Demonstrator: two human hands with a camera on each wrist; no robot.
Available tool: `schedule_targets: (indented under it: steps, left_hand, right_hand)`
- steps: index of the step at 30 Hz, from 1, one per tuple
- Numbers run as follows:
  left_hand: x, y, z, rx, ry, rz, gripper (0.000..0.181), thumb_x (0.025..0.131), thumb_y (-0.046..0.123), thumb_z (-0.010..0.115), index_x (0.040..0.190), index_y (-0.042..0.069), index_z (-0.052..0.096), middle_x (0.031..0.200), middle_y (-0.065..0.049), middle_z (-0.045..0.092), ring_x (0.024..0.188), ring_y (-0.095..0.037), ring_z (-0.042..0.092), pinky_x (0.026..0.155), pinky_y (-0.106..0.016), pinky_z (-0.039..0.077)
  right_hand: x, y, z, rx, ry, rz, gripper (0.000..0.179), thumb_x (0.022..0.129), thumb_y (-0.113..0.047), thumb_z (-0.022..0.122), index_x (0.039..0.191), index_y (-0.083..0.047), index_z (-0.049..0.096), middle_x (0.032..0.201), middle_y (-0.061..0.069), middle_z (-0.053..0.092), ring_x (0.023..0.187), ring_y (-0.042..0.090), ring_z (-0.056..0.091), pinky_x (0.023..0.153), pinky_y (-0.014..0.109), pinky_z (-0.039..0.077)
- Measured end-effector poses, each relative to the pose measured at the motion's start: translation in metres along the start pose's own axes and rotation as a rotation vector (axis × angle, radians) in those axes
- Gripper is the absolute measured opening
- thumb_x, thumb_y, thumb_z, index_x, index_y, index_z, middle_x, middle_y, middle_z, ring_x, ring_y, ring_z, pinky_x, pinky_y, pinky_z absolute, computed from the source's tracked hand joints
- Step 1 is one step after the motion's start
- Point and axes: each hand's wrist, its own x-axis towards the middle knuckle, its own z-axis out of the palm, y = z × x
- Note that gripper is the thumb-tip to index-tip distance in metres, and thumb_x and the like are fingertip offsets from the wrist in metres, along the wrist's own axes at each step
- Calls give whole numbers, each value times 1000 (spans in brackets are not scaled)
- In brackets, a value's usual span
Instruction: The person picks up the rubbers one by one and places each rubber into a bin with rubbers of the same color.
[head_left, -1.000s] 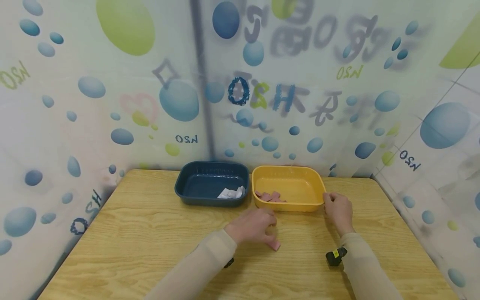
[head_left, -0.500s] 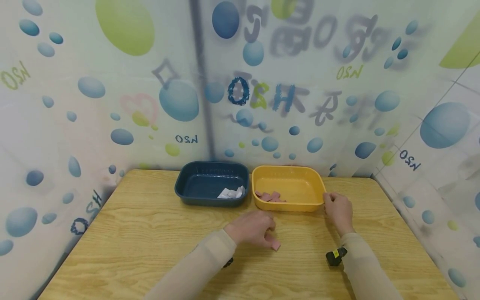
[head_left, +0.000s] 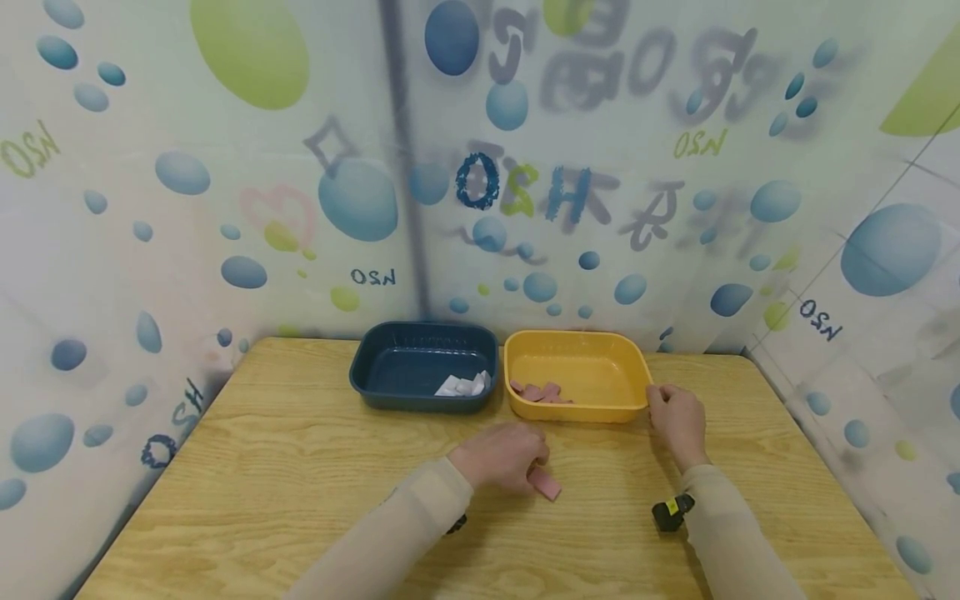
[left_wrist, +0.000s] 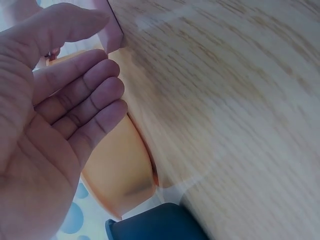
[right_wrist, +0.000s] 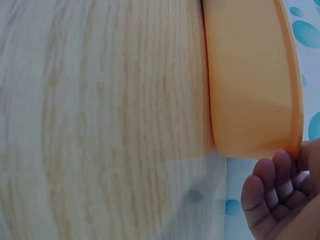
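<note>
On the table in front of the yellow tub (head_left: 581, 414) lies a small pink rectangular block (head_left: 545, 483). My left hand (head_left: 502, 457) is right at the block's near end, fingers loosely bent. In the left wrist view, the thumb tip overlaps the pink block (left_wrist: 111, 31), the index fingertip is close to its corner, and a gap shows between thumb and index finger. My right hand (head_left: 677, 423) pinches the tub's right front corner. From the right wrist, thumb and index fingertips meet at the rim of the orange-looking tub (right_wrist: 255, 80), with the other fingers curled beside them.
Several pink pieces (head_left: 542, 392) lie in the yellow tub's left front corner. Close on its left stands a dark blue tub (head_left: 420, 403) holding several white pieces (head_left: 463, 386). Both tubs stand at the back of the wooden table (head_left: 300, 483), before a patterned curtain (head_left: 300, 208).
The left thumb has drawn back along the pink block, so more of the block shows. The block, both tubs and the right hand have kept their places.
</note>
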Motion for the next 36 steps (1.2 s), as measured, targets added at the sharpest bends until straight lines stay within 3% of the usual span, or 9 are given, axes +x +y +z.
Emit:
schedule_targets:
  steps: [5,16,21,31,36]
  left_hand:
    - [0,1,-1,6,-6,-12,31,78,15,83,66,20,55,70,10,45,61,-6,40,55,-18,30]
    - [2,0,3,38,-14,-15,20,80,11,80,70,18,65,70,11,49,64,-6,46,60,-17,36]
    - [3,-1,5,53,-9,-8,24,80,12,80,67,20,62,69,11,50,64,-5,47,60,-17,37]
    - [1,0,3,25,8,-12,20,79,10,80,69,18,64,68,12,49,63,-5,46,60,-17,36]
    - [0,1,1,-2,27,-19,22,83,15,80,70,20,63,70,12,50,64,-4,47,60,-16,37]
  right_hand:
    - [0,0,0,6,-4,2,43,106,-26,46,76,-1,62,64,5,62,60,19,54,57,30,41]
    - [-1,-1,0,15,-7,11,42,106,-26,46,77,0,62,64,5,61,61,19,53,57,30,41]
    - [-1,-1,0,9,-6,12,43,106,-26,46,77,0,62,65,5,62,61,19,53,56,30,41]
    - [-1,0,0,3,-5,11,42,106,-26,46,77,-1,62,65,5,62,61,19,54,56,29,41]
    - [-1,0,0,-2,0,2,43,106,-25,46,76,0,63,66,6,63,61,19,54,56,29,41]
